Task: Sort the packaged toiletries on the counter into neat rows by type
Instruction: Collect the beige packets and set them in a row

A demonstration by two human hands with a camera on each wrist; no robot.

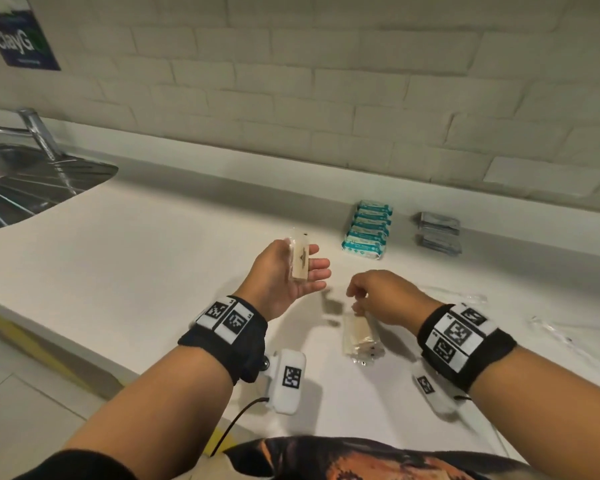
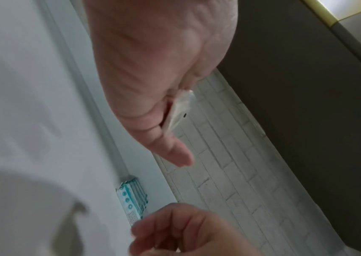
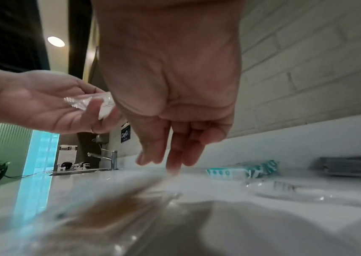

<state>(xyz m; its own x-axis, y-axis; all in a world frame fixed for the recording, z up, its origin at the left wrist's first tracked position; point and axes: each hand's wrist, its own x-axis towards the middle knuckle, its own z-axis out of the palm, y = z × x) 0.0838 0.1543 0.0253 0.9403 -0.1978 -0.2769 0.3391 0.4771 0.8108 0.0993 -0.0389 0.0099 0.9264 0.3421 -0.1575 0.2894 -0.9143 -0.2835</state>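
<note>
My left hand (image 1: pixel 314 276) is turned palm up over the white counter (image 1: pixel 153 258), and a beige item in a clear wrapper (image 1: pixel 299 262) lies across its straight fingers. The same wrapped item (image 3: pixel 91 102) shows in the right wrist view and pokes out past the palm (image 2: pixel 179 110) in the left wrist view. My right hand (image 1: pixel 368 296) hangs with loose fingers pointing down, holding nothing, just above a small pile of the same beige wrapped items (image 1: pixel 359 332). A row of teal packets (image 1: pixel 368 230) lies near the wall, with a stack of grey packets (image 1: pixel 439 232) to its right.
Clear-wrapped items (image 1: pixel 458 294) lie scattered on the counter to the right of my right hand. A steel sink (image 1: pixel 21 188) with a tap (image 1: pixel 39 133) is at the far left. The tiled wall (image 1: pixel 326 98) runs behind the counter, whose front edge is close to my body.
</note>
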